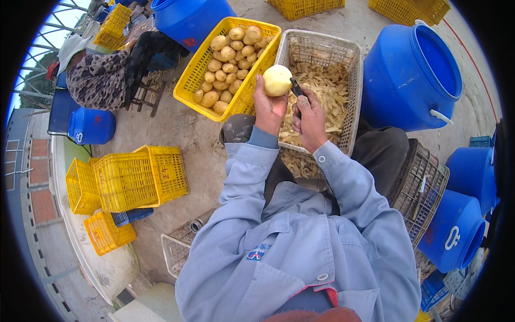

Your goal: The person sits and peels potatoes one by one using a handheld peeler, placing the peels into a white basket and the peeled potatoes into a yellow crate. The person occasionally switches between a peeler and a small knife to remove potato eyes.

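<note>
My left hand (pixel 270 108) holds a peeled, pale yellow potato (pixel 277 81) from below and the side. In my right hand (pixel 309 114) is a peeler or small knife with a dark handle (pixel 296 87), its end close against the potato's right side; its blade is hidden. Both hands are above the near left part of a whitish plastic crate (pixel 356 100), which holds many peelings (pixel 322 86). Left of it, a yellow plastic crate (pixel 186 89) is filled with unpeeled potatoes (pixel 227 53).
A large blue plastic barrel (pixel 394 76) stands right of the peelings crate, another blue barrel (pixel 189 20) beyond the potato crate. Yellow crates (pixel 124 181) are stacked at left. A person in a white hat (pixel 96 80) sits at upper left. A dark crate (pixel 420 189) lies by my right side.
</note>
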Demonstrator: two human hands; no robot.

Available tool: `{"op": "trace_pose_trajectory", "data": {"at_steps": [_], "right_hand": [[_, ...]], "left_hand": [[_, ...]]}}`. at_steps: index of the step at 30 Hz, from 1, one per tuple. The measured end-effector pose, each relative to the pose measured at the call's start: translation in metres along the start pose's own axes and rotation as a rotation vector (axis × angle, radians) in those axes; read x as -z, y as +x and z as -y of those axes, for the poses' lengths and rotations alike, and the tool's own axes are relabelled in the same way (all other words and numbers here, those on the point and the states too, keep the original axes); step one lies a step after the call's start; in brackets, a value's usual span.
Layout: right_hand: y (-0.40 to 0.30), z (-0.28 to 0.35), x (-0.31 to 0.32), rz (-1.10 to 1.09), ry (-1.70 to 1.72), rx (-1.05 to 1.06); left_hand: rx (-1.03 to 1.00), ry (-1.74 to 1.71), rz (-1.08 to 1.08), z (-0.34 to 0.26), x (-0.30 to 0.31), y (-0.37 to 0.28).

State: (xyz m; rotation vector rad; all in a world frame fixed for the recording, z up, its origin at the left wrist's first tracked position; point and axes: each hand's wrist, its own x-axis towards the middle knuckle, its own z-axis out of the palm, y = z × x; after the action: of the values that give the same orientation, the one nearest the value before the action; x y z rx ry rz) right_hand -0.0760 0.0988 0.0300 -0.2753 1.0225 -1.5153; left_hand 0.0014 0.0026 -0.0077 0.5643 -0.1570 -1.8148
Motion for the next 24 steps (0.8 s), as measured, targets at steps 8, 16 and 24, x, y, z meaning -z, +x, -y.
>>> {"op": "trace_pose_trajectory", "data": {"at_steps": [8,16,24], "right_hand": [[-0.024,-0.009,-0.022,-0.065,0.044,-0.042],[-0.036,-0.007,-0.022,-0.007,0.311,-0.177],[-0.041,0.009,-0.012,0.083,0.541,-0.306]], "left_hand": [[-0.010,0.035,0.007,-0.004,0.000,-0.004],[-0.086,0.202,0.002,-0.004,0.004,-0.002],[-0.313,0.304,0.046,-0.005,-0.004,-0.006]]}}
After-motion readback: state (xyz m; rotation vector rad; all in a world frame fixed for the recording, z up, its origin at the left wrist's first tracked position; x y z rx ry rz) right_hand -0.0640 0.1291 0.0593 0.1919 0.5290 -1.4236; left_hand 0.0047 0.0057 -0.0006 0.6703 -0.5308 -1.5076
